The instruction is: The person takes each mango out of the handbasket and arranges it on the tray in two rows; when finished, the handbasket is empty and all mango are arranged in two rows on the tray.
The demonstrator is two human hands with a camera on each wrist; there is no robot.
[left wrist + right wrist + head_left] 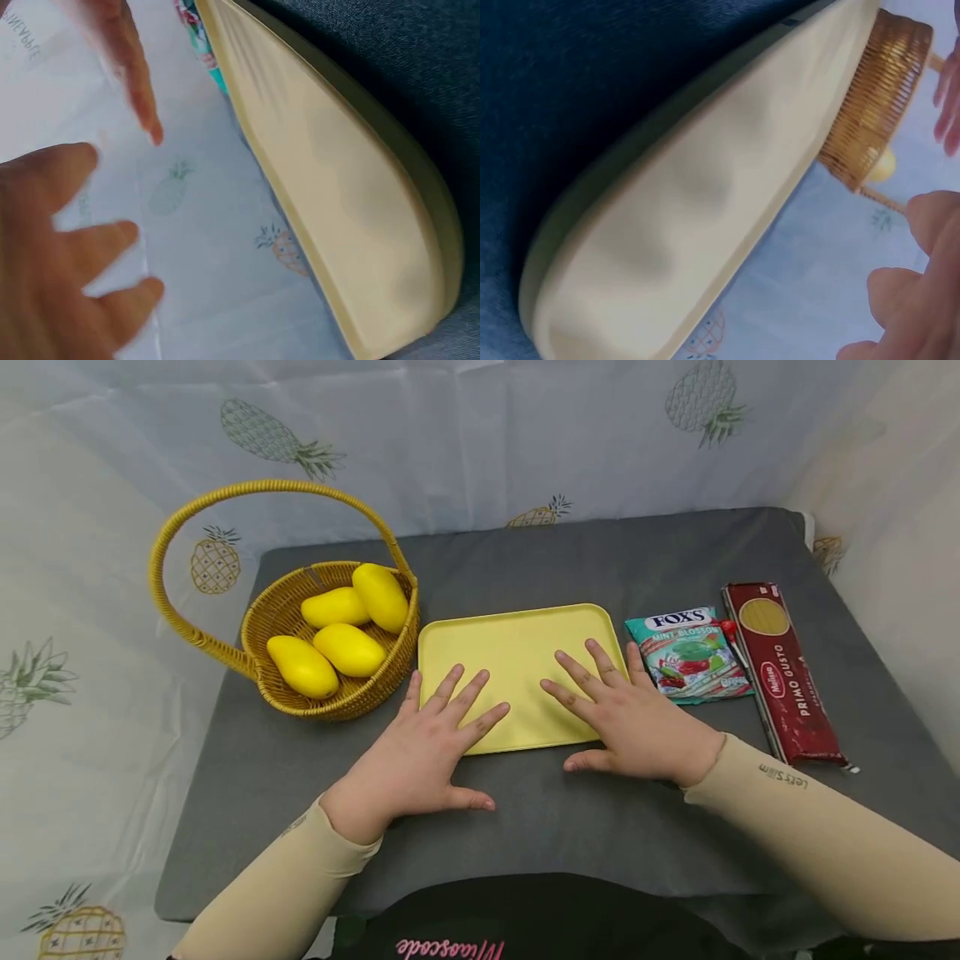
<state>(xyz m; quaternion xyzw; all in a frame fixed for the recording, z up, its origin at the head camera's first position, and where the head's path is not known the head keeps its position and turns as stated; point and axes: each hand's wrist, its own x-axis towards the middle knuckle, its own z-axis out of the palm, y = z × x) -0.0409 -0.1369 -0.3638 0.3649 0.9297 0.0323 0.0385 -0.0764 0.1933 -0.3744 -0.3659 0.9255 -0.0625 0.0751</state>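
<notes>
A shallow yellow tray lies flat in the middle of the grey table. Over its near left corner is my left hand, fingers spread and straight, holding nothing. My right hand spreads its fingers over the tray's near right part, also holding nothing. Both wrist views show the hands raised above the tray, with gaps between fingers and surface. Left of the tray stands a wicker basket with a tall handle and several yellow mangoes inside.
To the tray's right lies a teal FOX'S candy bag. A dark red Melissa pasta packet lies beside it at the right, with a small red object between them. A pineapple-print cloth hangs behind the grey table.
</notes>
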